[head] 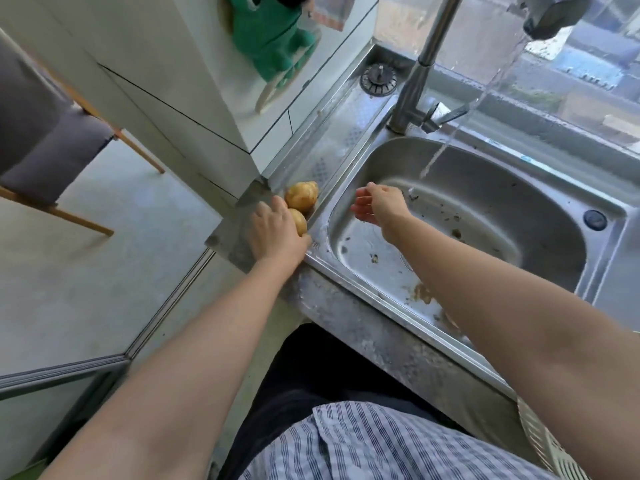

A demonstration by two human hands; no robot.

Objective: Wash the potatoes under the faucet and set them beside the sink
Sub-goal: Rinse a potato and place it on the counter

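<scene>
L hand (pixel 273 233) covers small yellow-brown potato (pixel 299 221) on ledge (pixel 329 161) just left of oval steel sink (pixel 502 188), fingers together, grip hidden; R hand (pixel 377 206) over sink, fingers loosely spread, empty. Risk: released carelessly, potato rolls off ledge or back into gritty sink.

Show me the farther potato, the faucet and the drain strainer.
farther potato (pixel 302 199), head view, middle of its skin.
faucet (pixel 414 91), head view, on its upright stem.
drain strainer (pixel 378 79), head view, centre of its round top.

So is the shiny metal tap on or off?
On. A clear stream of water pours from the silver metal tap down into the steel sink.
</scene>
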